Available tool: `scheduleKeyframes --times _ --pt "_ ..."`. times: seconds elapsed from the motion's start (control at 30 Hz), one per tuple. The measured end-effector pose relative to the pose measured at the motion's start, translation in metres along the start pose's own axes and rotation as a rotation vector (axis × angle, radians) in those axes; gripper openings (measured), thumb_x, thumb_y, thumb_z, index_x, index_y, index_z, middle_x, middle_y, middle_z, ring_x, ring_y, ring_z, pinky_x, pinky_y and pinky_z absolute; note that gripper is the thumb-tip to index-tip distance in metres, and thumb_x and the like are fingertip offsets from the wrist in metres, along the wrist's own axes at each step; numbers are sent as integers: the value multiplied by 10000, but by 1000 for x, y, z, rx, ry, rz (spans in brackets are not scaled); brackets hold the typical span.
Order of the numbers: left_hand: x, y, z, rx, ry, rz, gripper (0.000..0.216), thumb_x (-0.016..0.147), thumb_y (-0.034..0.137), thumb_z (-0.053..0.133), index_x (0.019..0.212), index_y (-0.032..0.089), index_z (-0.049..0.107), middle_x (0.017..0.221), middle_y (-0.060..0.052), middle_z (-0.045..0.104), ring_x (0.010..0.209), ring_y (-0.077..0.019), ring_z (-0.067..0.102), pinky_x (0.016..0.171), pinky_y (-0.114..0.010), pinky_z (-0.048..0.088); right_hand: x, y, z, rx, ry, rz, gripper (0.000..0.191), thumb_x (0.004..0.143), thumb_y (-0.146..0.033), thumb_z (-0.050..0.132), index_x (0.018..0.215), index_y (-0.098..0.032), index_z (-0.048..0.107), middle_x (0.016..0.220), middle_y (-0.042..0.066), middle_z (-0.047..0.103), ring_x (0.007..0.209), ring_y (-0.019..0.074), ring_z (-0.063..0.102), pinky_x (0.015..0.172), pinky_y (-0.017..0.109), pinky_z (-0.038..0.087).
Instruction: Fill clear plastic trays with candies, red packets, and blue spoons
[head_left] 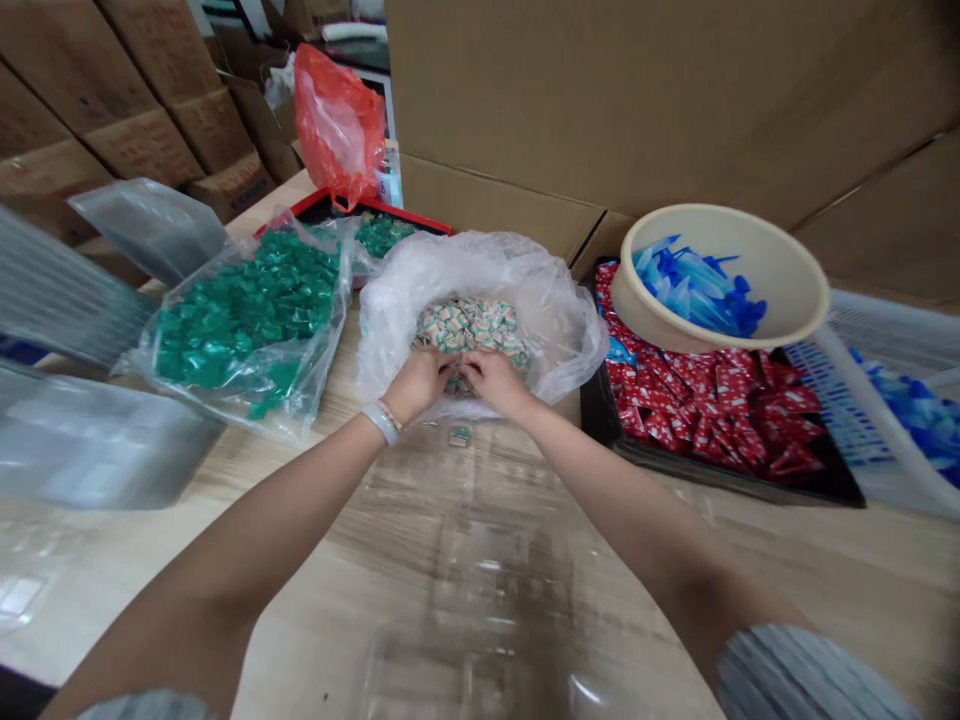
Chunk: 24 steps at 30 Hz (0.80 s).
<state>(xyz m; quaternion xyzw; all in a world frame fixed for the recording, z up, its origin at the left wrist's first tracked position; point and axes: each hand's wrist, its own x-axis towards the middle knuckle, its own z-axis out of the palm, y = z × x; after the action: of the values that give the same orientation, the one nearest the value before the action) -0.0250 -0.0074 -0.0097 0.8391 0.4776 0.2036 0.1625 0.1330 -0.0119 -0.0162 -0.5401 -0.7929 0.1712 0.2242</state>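
A white plastic bag (390, 290) lies spread around a heap of small striped green-and-cream packets (480, 325). Both of my hands are at the heap's near edge. My left hand (420, 382), with a pale bangle at its wrist, has its fingers closed in a pinch. Close beside it, my right hand (495, 380) pinches as well, fingertips almost touching the left ones. What the fingers hold is too small and blurred to make out. One loose packet (459, 436) rests on the table just in front of the bag.
Left of the bag lies a clear bag of green pieces (247, 310), beside clear plastic trays (97, 430). To the right, a cream basin (795, 275) of blue pieces sits on a black tray (750, 490) of red packets. Clear trays (487, 600) lie in front.
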Motion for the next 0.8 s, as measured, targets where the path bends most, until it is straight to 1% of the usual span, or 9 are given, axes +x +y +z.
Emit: scheduleKeyframes --times 0.07,0.13,0.27,0.37,0.47,0.57,0.63,0.7,0.8 --pt "-7 2 -1 24 59 -71 238 773 161 440 866 119 655 771 -77 606 724 -165 536 678 -255 407 -1 5 -4 6 56 27 209 796 -145 439 883 -170 627 877 47 618 841 148 543 773 253 394" --pt "-17 2 -3 34 75 -120 254 780 163 431 909 120 645 813 -84 604 740 -165 544 695 -253 416 0 8 -7 -30 71 32 240 810 -162 425 947 -177 622 938 59 605 882 159 538 793 265 393" --pt "-39 -1 -4 44 24 -177 273 798 180 419 970 138 627 833 -84 597 738 -170 560 702 -262 427 2 5 -3 -162 -46 -5 246 810 -206 438 978 -206 618 1005 68 558 905 174 525 776 266 402" --pt "-49 -5 -6 31 21 -235 272 807 188 409 964 132 625 845 -92 598 753 -179 568 719 -273 432 1 2 2 -220 -76 -15 238 801 -230 459 982 -197 610 983 77 538 859 173 525 736 262 406" --pt "-50 -6 -10 -13 29 -256 276 805 187 408 967 121 621 874 -101 605 784 -188 573 750 -284 433 0 8 0 -150 -57 -37 178 771 -192 487 895 -170 613 908 63 535 789 149 517 699 242 400" --pt "-44 0 -12 -70 66 -235 273 803 187 412 973 117 613 931 -102 607 830 -190 571 780 -287 431 0 23 -6 -4 -24 40 101 728 -144 506 780 -151 592 772 26 532 702 124 499 660 226 392" --pt "-39 7 -11 -121 78 -182 265 801 184 415 975 119 604 961 -96 608 873 -189 564 805 -285 425 -4 32 -10 69 -19 135 110 709 -132 507 793 -150 573 679 -5 516 629 112 480 614 217 381" --pt "-33 15 -7 -181 25 -85 253 798 173 420 970 137 602 968 -79 617 902 -183 559 824 -280 415 -12 38 -15 79 -46 188 117 697 -119 499 788 -154 563 614 -27 497 569 101 453 569 208 359" --pt "-28 23 -1 -230 -97 29 259 787 145 421 967 170 605 939 -53 639 879 -174 571 812 -273 411 -28 37 -23 4 -139 177 102 694 -91 482 682 -154 562 589 -23 497 558 95 441 562 205 341"
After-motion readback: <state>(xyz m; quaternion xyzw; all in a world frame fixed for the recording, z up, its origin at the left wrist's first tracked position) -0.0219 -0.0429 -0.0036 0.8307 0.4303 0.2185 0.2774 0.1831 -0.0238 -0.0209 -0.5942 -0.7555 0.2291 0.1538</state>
